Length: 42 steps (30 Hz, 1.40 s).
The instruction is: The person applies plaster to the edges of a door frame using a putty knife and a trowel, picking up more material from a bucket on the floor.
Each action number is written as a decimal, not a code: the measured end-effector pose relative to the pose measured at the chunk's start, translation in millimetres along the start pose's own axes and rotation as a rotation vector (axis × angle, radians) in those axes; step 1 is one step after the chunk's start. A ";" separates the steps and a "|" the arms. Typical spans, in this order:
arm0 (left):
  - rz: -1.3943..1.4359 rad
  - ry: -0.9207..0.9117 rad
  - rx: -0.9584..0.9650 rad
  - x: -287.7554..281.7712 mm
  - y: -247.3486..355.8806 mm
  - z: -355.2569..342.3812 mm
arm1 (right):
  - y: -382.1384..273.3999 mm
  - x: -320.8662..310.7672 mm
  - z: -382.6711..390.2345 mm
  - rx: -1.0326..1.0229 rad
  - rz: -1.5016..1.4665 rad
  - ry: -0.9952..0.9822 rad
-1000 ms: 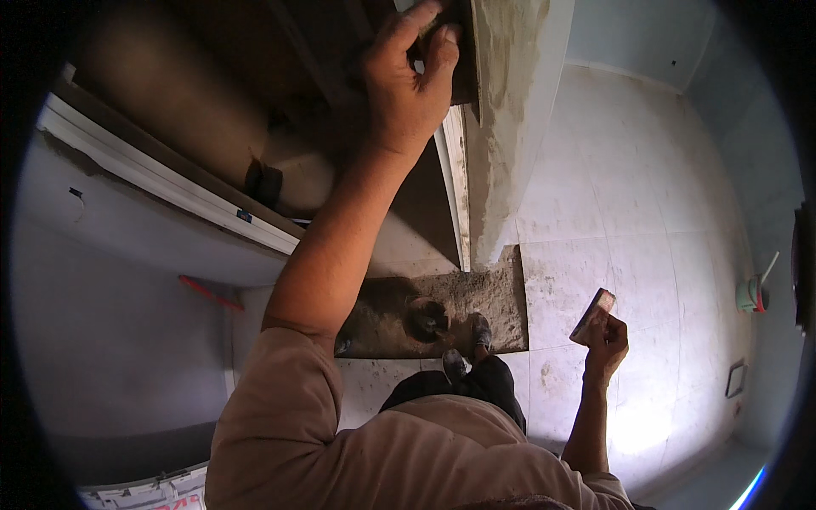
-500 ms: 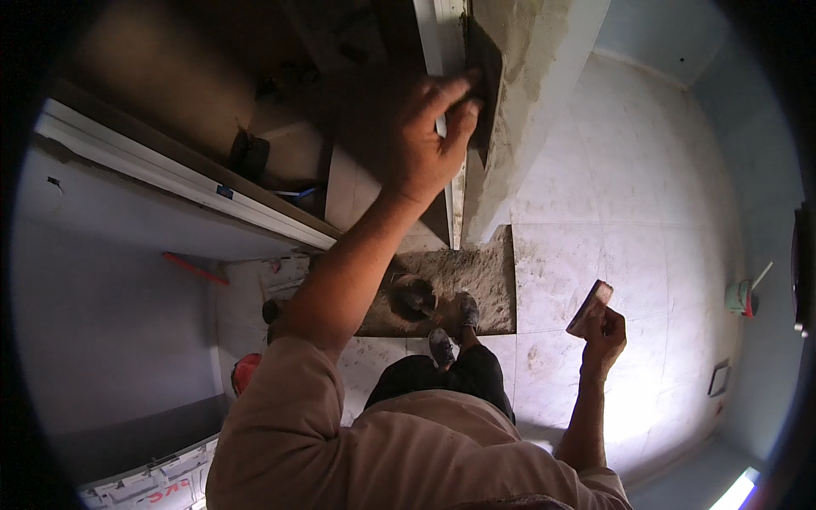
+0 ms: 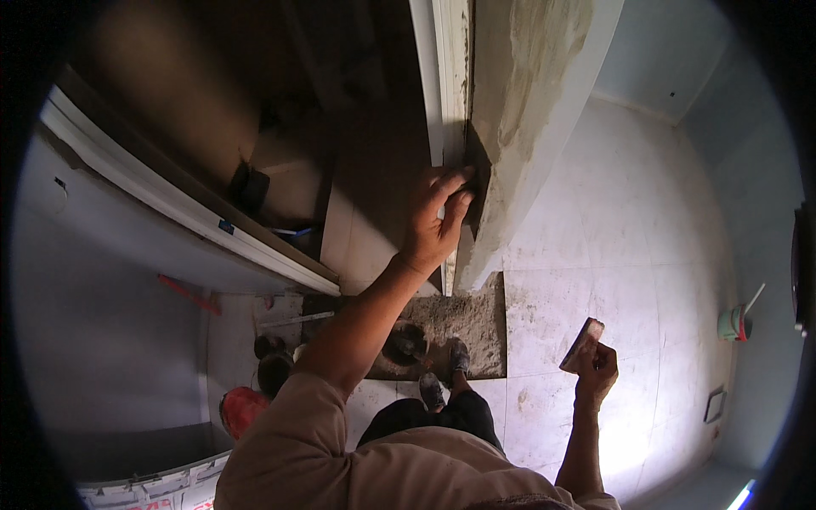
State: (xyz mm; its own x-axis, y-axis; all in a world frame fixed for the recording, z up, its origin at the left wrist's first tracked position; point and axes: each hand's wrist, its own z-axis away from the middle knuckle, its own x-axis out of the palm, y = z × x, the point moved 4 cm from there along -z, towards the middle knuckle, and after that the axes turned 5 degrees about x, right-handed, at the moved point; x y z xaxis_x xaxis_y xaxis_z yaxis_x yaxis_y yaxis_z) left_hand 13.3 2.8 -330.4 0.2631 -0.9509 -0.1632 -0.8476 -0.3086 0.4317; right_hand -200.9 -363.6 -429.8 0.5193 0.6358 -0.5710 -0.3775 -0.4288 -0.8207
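Observation:
My left hand (image 3: 435,219) reaches up to the end of a plastered wall (image 3: 529,93) beside a white door frame (image 3: 433,51). Its thumb and fingers are closed on a dark flat trowel (image 3: 481,174) pressed against the wall; part of the tool is hidden in shadow. Wet-looking grey and tan plaster streaks cover the wall face above it. Lower on the right, my right hand (image 3: 598,374) grips a small scraper (image 3: 584,345) with pale paste on its face, held away from the wall above the floor.
By my feet lies a dusty mat (image 3: 476,340) with a round dark pan (image 3: 406,342) on it. A red container (image 3: 243,411) stands left. A green and red bucket (image 3: 733,325) with a stick is by the right wall. A white rail (image 3: 170,197) crosses the left.
My left hand has come down the wall edge with the trowel, leaving the plaster above it exposed. My right hand still holds the scraper, a little lower in view. The whole view has shifted.

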 end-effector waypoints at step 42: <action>0.113 0.167 0.419 -89.3 184.2 -125.5 | -23.8 -2.5 23.5 -0.236 -0.271 0.118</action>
State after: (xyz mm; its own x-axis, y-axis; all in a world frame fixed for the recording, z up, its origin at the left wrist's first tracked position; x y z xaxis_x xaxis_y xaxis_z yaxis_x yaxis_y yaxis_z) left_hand -108.5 27.8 -125.0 0.1996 -0.9796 0.0247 -0.9794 -0.1986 0.0372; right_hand -211.2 -339.9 -408.4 0.6659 0.6743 -0.3192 -0.0345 -0.3996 -0.9160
